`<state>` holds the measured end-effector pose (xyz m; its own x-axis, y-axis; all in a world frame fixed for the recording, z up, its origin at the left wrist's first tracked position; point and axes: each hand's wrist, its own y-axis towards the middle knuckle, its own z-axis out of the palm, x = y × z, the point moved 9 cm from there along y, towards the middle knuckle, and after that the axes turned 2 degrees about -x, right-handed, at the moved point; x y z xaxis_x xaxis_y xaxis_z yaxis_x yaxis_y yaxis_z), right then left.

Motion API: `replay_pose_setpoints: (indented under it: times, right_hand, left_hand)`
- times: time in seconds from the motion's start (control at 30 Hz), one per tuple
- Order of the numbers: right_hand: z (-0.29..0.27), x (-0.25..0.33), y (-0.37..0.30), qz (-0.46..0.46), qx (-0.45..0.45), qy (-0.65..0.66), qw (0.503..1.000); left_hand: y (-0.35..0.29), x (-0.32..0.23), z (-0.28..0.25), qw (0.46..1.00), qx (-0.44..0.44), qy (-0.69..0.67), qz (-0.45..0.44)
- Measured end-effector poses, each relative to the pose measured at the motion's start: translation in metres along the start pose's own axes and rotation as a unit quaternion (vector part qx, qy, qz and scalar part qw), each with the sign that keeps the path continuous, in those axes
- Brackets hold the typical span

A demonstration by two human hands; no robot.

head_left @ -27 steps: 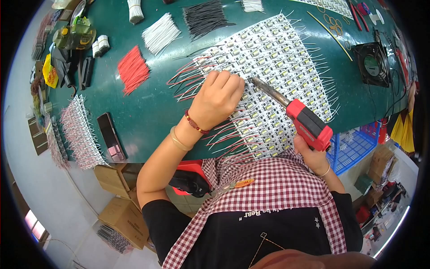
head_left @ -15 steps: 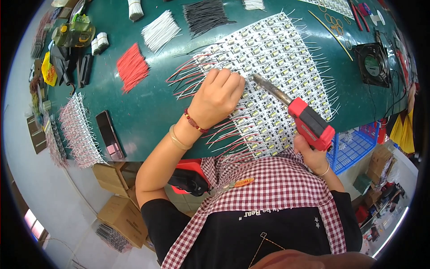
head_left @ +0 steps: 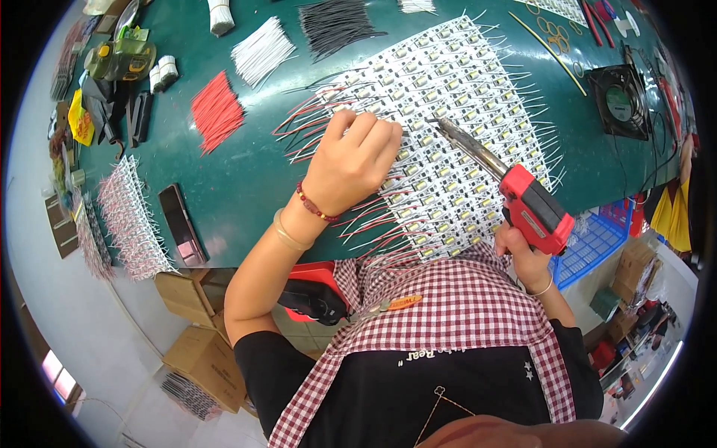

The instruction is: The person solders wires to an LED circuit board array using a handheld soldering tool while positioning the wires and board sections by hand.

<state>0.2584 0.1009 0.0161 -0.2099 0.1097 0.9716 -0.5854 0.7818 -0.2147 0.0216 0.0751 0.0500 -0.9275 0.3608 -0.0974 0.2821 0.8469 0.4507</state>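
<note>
A large sheet of white LED circuit boards (head_left: 448, 82) lies on the green table, with red, black and white wires sticking out along its left side and short white wires along its right. My left hand (head_left: 357, 160) is over the sheet's left part, fingers curled closed; what they pinch, if anything, is hidden. My right hand (head_left: 529, 261) grips a red and black soldering gun (head_left: 536, 209) at the sheet's lower right. Its dark tip points up and left over the boards, a short way right of my left fingers.
Bundles of red wires (head_left: 217, 112), white wires (head_left: 263, 52) and black wires (head_left: 340, 28) lie beyond the sheet. A phone (head_left: 182, 224) and a wired board strip (head_left: 133, 216) are at left. A black fan (head_left: 618, 103) stands at right, above a blue crate (head_left: 594, 243).
The soldering gun has shifted right, its tip now farther from my left fingers. My left hand has moved slightly left and stays closed. The whole view has shifted a little.
</note>
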Motion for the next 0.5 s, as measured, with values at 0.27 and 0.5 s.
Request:
replay_pose_setpoints:
  times: [0.27, 0.5]
  right_hand:
    - [0.003, -0.015, -0.009, 0.063, 0.024, -0.002, 0.998]
    - [0.003, -0.023, -0.014, 0.066, 0.043, -0.006, 0.997]
  left_hand:
    - [-0.004, -0.010, 0.005, 0.996, -0.006, -0.084, -0.037]
    - [-0.006, -0.010, 0.010, 0.993, -0.002, -0.113, -0.042]
